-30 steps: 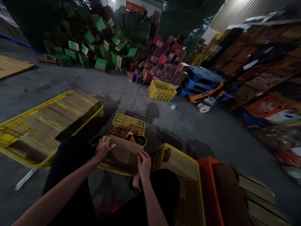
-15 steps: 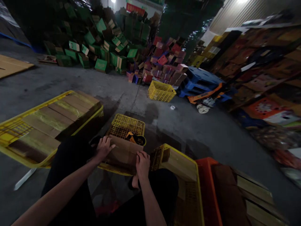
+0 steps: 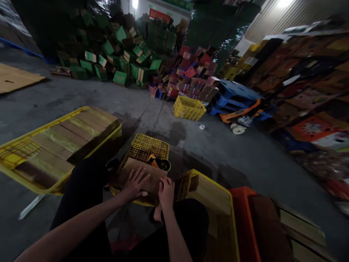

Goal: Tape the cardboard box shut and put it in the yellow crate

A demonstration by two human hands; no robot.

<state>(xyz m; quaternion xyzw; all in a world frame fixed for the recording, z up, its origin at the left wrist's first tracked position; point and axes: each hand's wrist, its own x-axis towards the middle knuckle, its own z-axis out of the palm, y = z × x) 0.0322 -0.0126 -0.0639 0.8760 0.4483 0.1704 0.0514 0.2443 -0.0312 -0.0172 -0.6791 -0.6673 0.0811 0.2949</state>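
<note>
A flat brown cardboard box [image 3: 136, 168] lies on an upturned yellow crate [image 3: 147, 145] in front of my knees. My left hand [image 3: 135, 183] rests flat on the cardboard with its fingers spread. My right hand [image 3: 166, 193] is closed on the box's right near corner. A black and orange tape dispenser [image 3: 159, 162] sits on the crate just behind the box.
A yellow crate of flattened cartons [image 3: 54, 142] stands at my left. A yellow crate [image 3: 209, 203] and an orange crate [image 3: 245, 225] with cartons stand at my right. Across the concrete floor are another yellow crate [image 3: 189, 108], blue pallets [image 3: 234, 92] and heaps of green and red boxes [image 3: 128, 62].
My left hand has slid from the box's left far edge to its middle and now lies flat. The box sits lower and flatter. The view has tilted slightly.
</note>
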